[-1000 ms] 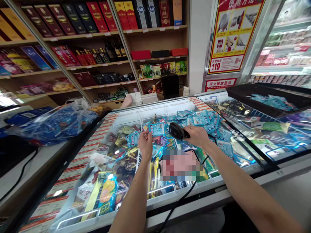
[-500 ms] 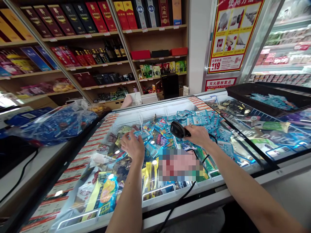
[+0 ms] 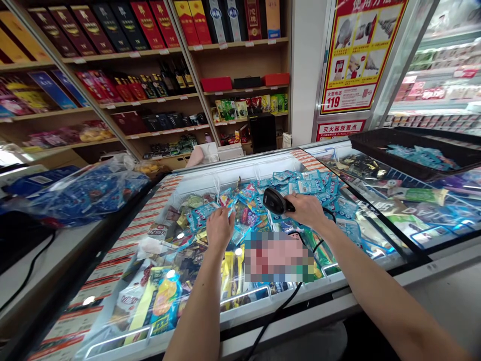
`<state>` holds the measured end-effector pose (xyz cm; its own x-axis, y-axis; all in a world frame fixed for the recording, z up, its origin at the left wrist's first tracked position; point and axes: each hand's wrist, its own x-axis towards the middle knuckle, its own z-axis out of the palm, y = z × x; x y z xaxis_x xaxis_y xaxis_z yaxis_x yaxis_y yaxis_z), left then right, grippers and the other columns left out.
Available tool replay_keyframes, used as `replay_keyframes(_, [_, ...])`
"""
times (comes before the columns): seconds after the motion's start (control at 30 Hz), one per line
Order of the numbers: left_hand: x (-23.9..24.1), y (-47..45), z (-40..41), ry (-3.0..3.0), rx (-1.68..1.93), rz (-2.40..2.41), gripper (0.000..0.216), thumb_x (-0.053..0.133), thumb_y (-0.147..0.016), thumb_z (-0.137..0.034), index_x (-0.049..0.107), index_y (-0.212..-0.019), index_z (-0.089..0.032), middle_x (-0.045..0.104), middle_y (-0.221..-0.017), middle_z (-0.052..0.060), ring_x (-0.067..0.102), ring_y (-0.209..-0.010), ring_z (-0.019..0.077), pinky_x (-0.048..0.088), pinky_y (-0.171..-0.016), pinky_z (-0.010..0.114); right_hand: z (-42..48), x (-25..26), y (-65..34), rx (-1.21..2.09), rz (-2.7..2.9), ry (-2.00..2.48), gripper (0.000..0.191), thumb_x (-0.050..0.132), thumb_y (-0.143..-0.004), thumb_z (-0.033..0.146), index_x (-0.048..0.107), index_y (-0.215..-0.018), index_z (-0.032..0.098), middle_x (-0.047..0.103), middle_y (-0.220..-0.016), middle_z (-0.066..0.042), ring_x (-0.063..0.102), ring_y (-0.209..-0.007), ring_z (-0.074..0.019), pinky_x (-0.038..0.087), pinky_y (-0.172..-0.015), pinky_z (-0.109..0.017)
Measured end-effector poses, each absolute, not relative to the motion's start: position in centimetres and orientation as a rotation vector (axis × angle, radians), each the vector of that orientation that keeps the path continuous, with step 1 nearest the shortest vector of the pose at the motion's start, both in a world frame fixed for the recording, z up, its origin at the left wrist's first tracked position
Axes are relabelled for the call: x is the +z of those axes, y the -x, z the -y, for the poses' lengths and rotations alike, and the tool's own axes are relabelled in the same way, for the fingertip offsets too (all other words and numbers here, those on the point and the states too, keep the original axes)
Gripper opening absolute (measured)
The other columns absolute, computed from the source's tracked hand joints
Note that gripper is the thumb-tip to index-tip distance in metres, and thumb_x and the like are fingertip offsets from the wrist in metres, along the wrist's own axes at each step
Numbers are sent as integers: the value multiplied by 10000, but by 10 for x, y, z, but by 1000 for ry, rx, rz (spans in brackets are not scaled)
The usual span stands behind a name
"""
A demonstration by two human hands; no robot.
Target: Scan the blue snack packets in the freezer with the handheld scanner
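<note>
My right hand is wrapped round the handle of a black barcode scanner, its head pointing left over the freezer. My left hand is over the glass, left of the scanner, with its fingers drawn together at the edge of a small light-blue packet; the fingertips are partly hidden. Many similar blue packets lie spread behind and around the scanner. Another blue packet lies just left of my left hand. A blurred-out pink item lies in front of the scanner.
The chest freezer holds packaged ice creams below its glass. A black cord crosses its front edge. At right stands a dark tray with blue packets; at left, a clear plastic bag of blue packs. Shelves of boxes stand behind.
My left hand has moved right, and its spread fingers have drawn together at a blue packet. The packet formerly beside its fingertips now lies further left. My right hand and the scanner stay almost still.
</note>
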<state>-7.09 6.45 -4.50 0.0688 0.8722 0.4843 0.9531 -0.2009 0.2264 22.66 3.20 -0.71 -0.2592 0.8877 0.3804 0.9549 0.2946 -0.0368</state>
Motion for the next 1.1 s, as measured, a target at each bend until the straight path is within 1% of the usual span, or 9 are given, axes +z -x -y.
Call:
replay_keyframes(0.1, [-42,63,-64,2294,-821,1753,436,371,-908,-418,520,-1259,-206,538,-1289,127,489,-1191,277,368,-991,460,-32,-7,-226,-291,2235,1664,366,556,-797,447,588,-1098,241,676,-957,-34,621,-857,-199,345,-635,-257])
replay_keyframes(0.2, [-40,47,-61,2545,-754,1521,476,341,-925,-408,395,-1373,-254,396,-1444,69,331,-1345,240,290,-1079,448,-32,-7,-226,-299,2221,1662,344,517,-823,451,593,-1084,240,678,-938,-34,623,-841,-196,344,-628,-257])
replay_keyframes(0.33, [-39,33,-56,2812,-545,1351,496,306,-934,-430,300,-1418,-322,313,-1494,-4,172,-1415,214,169,-1137,476,-31,-8,-226,-295,2221,1649,335,512,-827,450,598,-1072,239,681,-949,-39,624,-856,-197,352,-639,-256])
replay_keyframes(0.5, [-38,30,-55,2827,-492,1375,439,318,-928,-450,409,-1349,-365,448,-1411,-22,287,-1373,219,149,-1134,516,-31,-8,-225,-285,2239,1647,343,529,-817,453,596,-1082,246,682,-964,-38,625,-874,-199,359,-652,-256])
replay_keyframes(0.63, [-34,35,-58,2681,-630,1439,388,322,-926,-437,598,-1139,-267,609,-1207,54,506,-1171,232,322,-1049,459,-31,-8,-225,-264,2241,1658,361,530,-815,466,597,-1089,241,683,-967,-43,623,-880,-200,365,-662,-256])
replay_keyframes(0.77, [-35,44,-61,2476,-743,1560,362,341,-918,-434,627,-930,-212,642,-953,98,582,-962,238,434,-890,403,-31,-8,-224,-276,2229,1650,356,515,-822,460,597,-1088,238,680,-979,-44,624,-878,-199,365,-663,-257])
replay_keyframes(0.83, [-39,48,-63,2422,-811,1576,334,378,-906,-436,615,-961,-208,628,-965,105,577,-975,239,435,-892,394,-30,-8,-224,-284,2227,1647,340,506,-826,453,603,-1071,237,680,-957,-40,625,-865,-199,360,-655,-258])
replay_keyframes(0.93, [-46,49,-65,2350,-911,1605,398,417,-889,-452,542,-1168,-196,573,-1182,136,517,-1132,257,399,-963,410,-29,-6,-223,-281,2239,1654,334,529,-810,438,603,-1070,241,678,-936,-35,625,-853,-197,356,-644,-256])
replay_keyframes(1.1, [-53,48,-69,2320,-877,1819,561,333,-910,-490,378,-1362,-162,472,-1362,165,390,-1302,280,350,-1014,453,-29,-5,-222,-273,2258,1673,351,554,-794,421,596,-1095,244,679,-959,-38,623,-863,-197,359,-642,-252])
